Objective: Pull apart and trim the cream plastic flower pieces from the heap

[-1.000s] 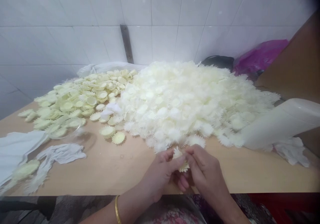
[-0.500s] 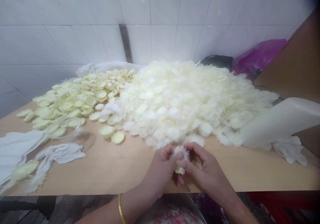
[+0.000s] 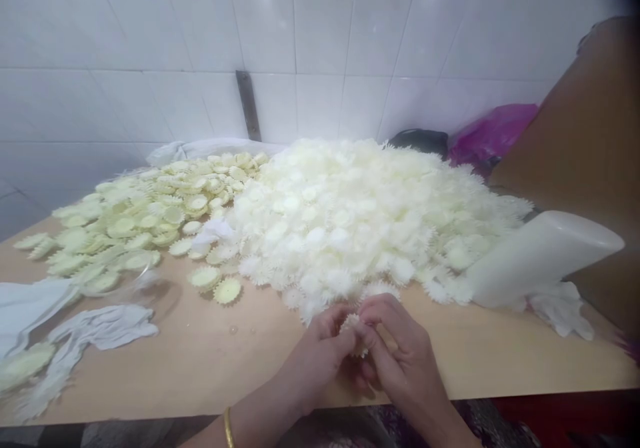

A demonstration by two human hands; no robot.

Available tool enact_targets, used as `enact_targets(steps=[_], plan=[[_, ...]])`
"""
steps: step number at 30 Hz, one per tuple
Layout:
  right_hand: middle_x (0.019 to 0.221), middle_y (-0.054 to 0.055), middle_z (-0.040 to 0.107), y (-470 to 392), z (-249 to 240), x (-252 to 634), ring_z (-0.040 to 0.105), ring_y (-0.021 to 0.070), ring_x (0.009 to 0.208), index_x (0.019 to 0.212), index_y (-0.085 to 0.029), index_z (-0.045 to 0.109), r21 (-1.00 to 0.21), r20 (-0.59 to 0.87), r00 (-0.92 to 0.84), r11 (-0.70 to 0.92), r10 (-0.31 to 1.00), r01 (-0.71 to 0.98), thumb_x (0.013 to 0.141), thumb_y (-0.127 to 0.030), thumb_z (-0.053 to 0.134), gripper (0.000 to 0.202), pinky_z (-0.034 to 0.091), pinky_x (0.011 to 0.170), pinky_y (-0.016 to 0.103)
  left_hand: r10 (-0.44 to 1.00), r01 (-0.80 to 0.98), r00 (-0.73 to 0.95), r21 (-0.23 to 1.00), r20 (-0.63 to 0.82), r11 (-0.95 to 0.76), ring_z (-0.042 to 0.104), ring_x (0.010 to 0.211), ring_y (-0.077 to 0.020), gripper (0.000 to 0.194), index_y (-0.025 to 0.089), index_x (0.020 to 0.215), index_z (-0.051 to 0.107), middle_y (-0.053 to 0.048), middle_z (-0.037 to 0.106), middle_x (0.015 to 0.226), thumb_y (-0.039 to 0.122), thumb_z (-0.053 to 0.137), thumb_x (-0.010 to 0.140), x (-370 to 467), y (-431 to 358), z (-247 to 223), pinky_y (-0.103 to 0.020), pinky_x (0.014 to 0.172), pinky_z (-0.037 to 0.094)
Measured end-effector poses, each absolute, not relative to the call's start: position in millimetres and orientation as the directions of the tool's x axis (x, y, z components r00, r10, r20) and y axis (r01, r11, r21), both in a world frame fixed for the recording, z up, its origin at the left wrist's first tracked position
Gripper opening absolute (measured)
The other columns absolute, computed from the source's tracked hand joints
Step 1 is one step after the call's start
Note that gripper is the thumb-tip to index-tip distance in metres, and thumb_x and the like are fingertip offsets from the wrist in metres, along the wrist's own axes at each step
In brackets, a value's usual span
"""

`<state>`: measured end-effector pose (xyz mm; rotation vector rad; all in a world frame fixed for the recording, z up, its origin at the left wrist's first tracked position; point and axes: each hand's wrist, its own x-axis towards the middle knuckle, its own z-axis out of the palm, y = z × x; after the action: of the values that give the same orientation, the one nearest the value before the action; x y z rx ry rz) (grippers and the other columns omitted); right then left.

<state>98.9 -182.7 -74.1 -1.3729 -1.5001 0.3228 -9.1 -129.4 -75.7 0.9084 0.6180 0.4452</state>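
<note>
- The left hand (image 3: 324,349) and right hand (image 3: 404,349), two in all, pinch one small serrated piece (image 3: 354,333) between their fingertips; fingers hide whether it is single or layered.
- That piece is above the front of the worktop (image 3: 280,341), before the white heap (image 3: 345,215).
- The white heap holds frilly pieces too many to count.
- Left of it spreads a pile of yellowish discs (image 3: 125,225), also uncountable, with two spots of discs at its near edge.
- Among these is one clear round container (image 3: 145,270); whether discs lie inside or under it, I cannot tell.
- One white bottle (image 3: 545,258) leans at the right, its contents unseen, beside a crumpled white cloth (image 3: 565,307).
- Behind are one magenta bag (image 3: 495,131) and one black item (image 3: 421,141); the bag's contents are hidden.
</note>
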Motion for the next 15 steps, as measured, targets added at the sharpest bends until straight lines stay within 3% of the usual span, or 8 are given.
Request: enact_targets(steps=[2,4,8,15], plan=[[0.076,0.003,0.053,-182.0,-77.1,98.7,0.051,0.0158,0.073,0.07,-0.019,0.048,-0.629,0.601,0.167,0.333,0.782,0.702,0.083,-0.017,0.041,0.015,0.042,0.064,0.028,0.581,-0.081,0.77,0.863,-0.263,0.499,0.05,0.042,-0.0091,0.032,0.012,0.072,0.052,-0.001,0.053,0.049,0.044,0.055,0.072,-9.8,-129.6,-76.6,-0.02,0.044,0.04],[0.07,0.002,0.053,-181.4,-80.7,100.0,0.051,0.0145,0.066,0.071,-0.019,0.047,-0.579,0.637,0.228,0.262,0.736,0.772,0.083,-0.018,0.041,0.014,0.041,0.059,0.025,0.565,-0.062,0.79,0.887,-0.237,0.458,0.05,0.042,-0.0082,0.034,0.011,0.066,0.053,-0.003,0.053,0.049,0.042,0.051,0.076,-11.5,-130.6,-77.2,-0.019,0.045,0.039],[0.054,-0.003,0.048,-179.6,-84.2,103.5,0.048,0.0114,0.049,0.069,-0.02,0.042,-0.591,0.625,0.395,0.078,0.673,0.803,0.084,-0.023,0.042,0.016,0.037,0.046,0.02,0.548,-0.034,0.807,0.91,-0.218,0.413,0.048,0.038,-0.0085,0.029,0.012,0.069,0.053,-0.003,0.056,0.051,0.039,0.048,0.078,-12.8,-132.9,-75.6,-0.02,0.042,0.037],[0.054,-0.004,0.047,-173.2,-70.3,99.8,0.046,0.0111,0.046,0.071,-0.021,0.041,-0.639,0.588,0.474,0.016,0.655,0.769,0.086,-0.026,0.037,0.016,0.034,0.045,0.02,0.636,-0.003,0.737,0.94,-0.229,0.342,0.048,0.037,-0.0091,0.027,0.015,0.069,0.047,-0.001,0.055,0.049,0.04,0.046,0.078,-5.8,-137.3,-55.5,-0.02,0.042,0.038]])
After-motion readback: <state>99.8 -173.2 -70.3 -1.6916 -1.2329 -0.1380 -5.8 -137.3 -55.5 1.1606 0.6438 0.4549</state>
